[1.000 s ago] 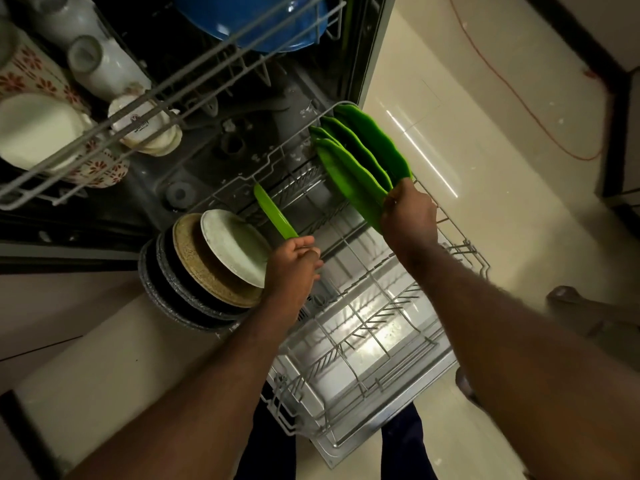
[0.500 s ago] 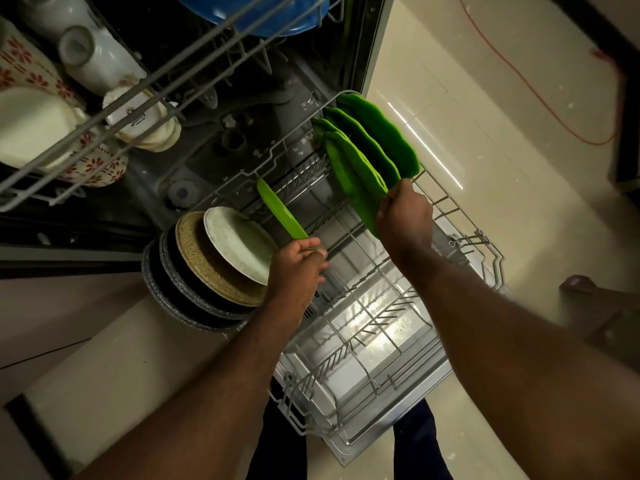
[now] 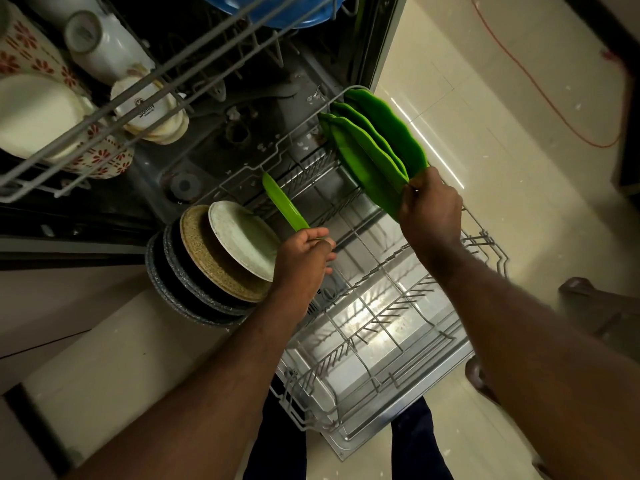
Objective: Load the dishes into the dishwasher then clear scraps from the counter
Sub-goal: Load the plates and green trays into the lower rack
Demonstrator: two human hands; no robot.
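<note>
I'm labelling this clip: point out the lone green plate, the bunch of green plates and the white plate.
lone green plate [image 3: 284, 203], head view, middle of its edge.
bunch of green plates [image 3: 367, 168], head view, front plate's face.
white plate [image 3: 242, 239], head view, centre of face.
</note>
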